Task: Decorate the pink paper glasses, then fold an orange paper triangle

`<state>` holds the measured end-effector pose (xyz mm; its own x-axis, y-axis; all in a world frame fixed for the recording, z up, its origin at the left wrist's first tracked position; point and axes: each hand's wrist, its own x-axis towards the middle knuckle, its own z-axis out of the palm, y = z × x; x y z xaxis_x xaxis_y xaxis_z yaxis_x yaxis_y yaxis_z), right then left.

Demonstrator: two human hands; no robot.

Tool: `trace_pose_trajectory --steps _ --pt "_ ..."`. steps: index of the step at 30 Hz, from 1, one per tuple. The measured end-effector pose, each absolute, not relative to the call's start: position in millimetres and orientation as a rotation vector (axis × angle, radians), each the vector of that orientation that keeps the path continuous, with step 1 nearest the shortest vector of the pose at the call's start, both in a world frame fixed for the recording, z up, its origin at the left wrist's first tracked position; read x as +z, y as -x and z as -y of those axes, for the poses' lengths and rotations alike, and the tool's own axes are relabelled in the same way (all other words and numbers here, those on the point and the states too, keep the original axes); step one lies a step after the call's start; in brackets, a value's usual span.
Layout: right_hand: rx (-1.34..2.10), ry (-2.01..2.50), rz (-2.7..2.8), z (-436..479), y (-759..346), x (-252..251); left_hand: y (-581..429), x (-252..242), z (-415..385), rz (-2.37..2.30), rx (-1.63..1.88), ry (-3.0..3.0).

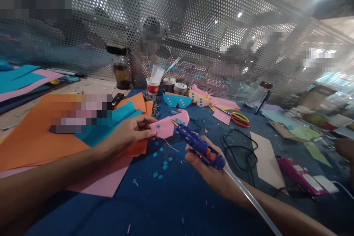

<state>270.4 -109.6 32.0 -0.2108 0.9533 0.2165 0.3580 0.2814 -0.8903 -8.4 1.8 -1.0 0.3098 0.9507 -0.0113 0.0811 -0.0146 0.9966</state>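
Between the thumb and fingers of my left hand (138, 131) is the left end of a pink paper mask (165, 127), with small blue squares on it. My right hand (211, 169) is wrapped round a blue hot glue gun (197, 143), a long clear glue stick (249, 195) sticking out of its back. The gun's nozzle points at the mask, close to its middle; whether it touches, I cannot tell. Loose blue paper squares (165, 165) lie scattered on the dark blue table below. Behind stand a blue paper mask (177, 100) and a peach paper mask (199, 99).
Orange sheets (33, 132) and a pink sheet (105, 180) lie left. At the back are a jar (121, 67) and a red cup (153, 86). Scissors (240, 118), a black cable (239, 151) and a magenta power strip (301, 175) lie right. A perforated screen (188, 25) stands behind.
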Motion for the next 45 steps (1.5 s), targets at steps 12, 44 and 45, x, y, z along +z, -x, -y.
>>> trace_pose_trajectory --steps 12,44,45 --pt "1.118 1.308 1.821 107 -271 33 9 -11 -9 -1.05 0.965 -1.411" --pt "1.045 1.339 2.226 105 -270 45 8 -4 -2 -1.024 0.968 -1.404" --pt "1.032 1.334 2.233 105 -270 45 8 -4 -2 -1.026 0.967 -1.407"
